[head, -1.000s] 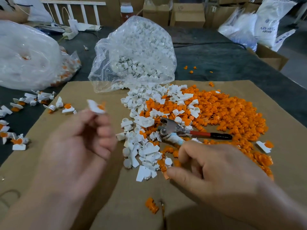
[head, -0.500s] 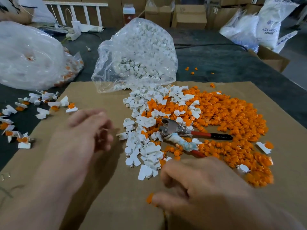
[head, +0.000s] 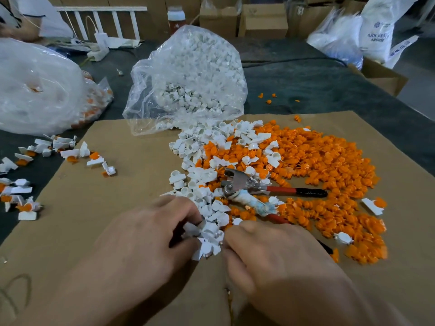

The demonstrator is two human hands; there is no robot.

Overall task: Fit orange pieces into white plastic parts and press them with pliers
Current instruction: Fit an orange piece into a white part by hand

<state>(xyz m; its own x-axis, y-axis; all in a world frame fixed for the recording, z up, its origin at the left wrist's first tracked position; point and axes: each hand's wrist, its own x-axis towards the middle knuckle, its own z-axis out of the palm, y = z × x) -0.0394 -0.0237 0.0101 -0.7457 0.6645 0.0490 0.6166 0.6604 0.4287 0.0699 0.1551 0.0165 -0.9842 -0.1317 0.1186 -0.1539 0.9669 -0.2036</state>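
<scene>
**Work surface.** A brown cardboard sheet (head: 106, 189) fills the lower frame. It lies on a table (head: 306, 85) with a dark grey cover.

**Stock.** A heap of white parts (head: 200, 147) sits at centre. It touches and partly overlaps a wider heap of orange pieces (head: 329, 170) on its right. The pliers (head: 240, 182) lie where the 2 heaps meet, with the head to the left and the red-and-black handles to the right, just above the hands in the frame.

**Hands.** Both are at lower centre, close together, at the near tip of the white heap. The left hand (head: 141, 236) has fingers and thumb curled on white parts there. The right hand (head: 277, 262) has its fingers curled under the palm, and what it grips, if anything, cannot be told.

**Left edge.** Fitted units (head: 70, 152), white with orange inserted, lie scattered across the sheet edge and the table.

**Background.**
- A clear bag (head: 193, 74) of white parts stands at upper centre, its mouth on the sheet.
- A larger bag (head: 35, 90) fills the upper left.
- Cardboard boxes (head: 261, 20), a bottle (head: 176, 17) and a white rail (head: 106, 17) line the top.
- White sacks (head: 376, 27) stand at upper right.
</scene>
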